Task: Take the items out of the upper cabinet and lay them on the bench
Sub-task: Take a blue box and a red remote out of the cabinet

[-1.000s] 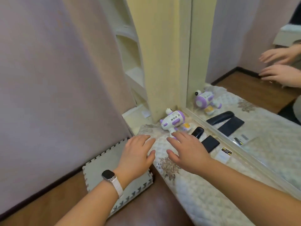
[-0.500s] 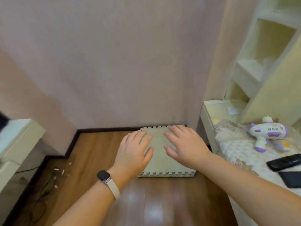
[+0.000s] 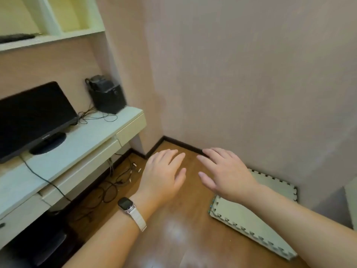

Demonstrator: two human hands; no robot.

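I am holding my left hand (image 3: 164, 176) and right hand (image 3: 226, 175) out flat, palms down, fingers loosely spread, gripping nothing, above the wooden floor (image 3: 173, 238). The upper cabinet (image 3: 73, 35) is sitting up at ten o'clock, a dark flat item (image 3: 16, 37) lying on its shelf above the monitor (image 3: 32, 117).

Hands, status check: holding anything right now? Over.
Left hand open, empty; right hand open, empty. Both over the wooden floor. Upper cabinet at top left, a dark flat item on its shelf. Monitor on the desk below it.
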